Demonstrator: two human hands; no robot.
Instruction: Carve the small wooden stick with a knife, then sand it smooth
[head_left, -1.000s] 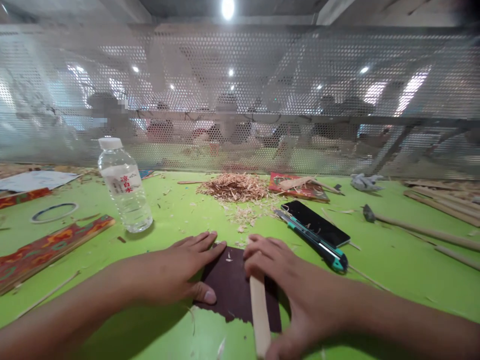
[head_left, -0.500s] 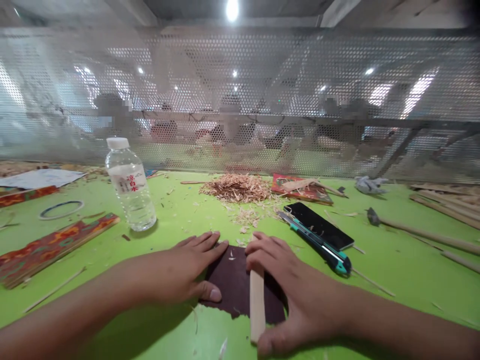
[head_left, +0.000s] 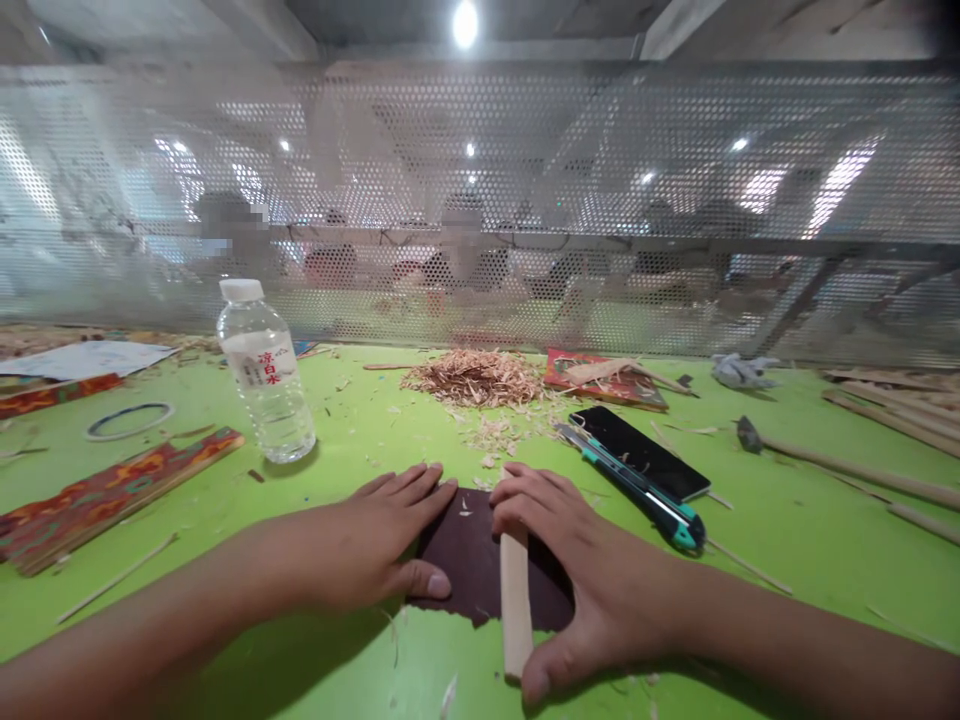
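A dark brown sheet of sandpaper (head_left: 465,560) with a ragged near edge lies on the green table. My left hand (head_left: 382,540) presses flat on its left side, fingers stretched out and thumb apart. On the sheet's right half rests a pale, narrow wooden strip (head_left: 515,610), its near end sticking out past the torn edge. My right hand (head_left: 577,560) grips this strip, with fingers curled over its far end and the thumb beside its near end. The strip's far tip is partly hidden under those fingers.
A water bottle (head_left: 270,390) stands at left, near patterned wooden strips (head_left: 120,500) and a tape ring (head_left: 129,421). Wood shavings (head_left: 476,378) are heaped ahead. To the right lie a utility knife (head_left: 637,490), a phone (head_left: 649,450) and a hammer-like tool (head_left: 847,465). Perforated metal panel (head_left: 480,200) rises behind.
Both hands, the sandpaper and the wooden strip look almost unchanged. The view has shifted very slightly.
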